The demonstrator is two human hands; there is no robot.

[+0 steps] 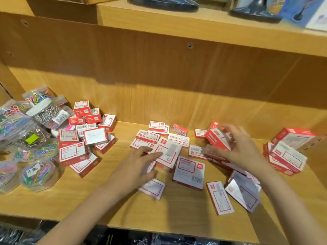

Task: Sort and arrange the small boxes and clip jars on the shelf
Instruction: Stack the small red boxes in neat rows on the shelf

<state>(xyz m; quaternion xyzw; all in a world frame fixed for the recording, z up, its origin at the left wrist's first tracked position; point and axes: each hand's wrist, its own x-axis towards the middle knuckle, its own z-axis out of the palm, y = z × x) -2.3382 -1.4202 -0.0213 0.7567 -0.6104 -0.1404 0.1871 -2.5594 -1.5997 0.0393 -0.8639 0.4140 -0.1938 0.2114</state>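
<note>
Several small red-and-white boxes lie scattered on the wooden shelf (pixel 123 200). One heap (pixel 83 138) is piled at the left, loose boxes (pixel 189 171) cover the middle, and a stack (pixel 286 156) sits at the right. Clear clip jars (pixel 37 175) full of coloured and silver paper clips crowd the far left. My left hand (pixel 139 167) lies with straight fingers on a tilted box (pixel 168 152) in the middle. Curled around a red box (pixel 216 139), my right hand (pixel 237 147) holds it just above the loose ones.
The shelf's back panel (pixel 159 64) rises behind the boxes. An upper shelf (pixel 194 27) holds dark objects and a blue package (pixel 304 11). Bare wood shows along the front edge and at the back middle. Bagged goods sit below the shelf.
</note>
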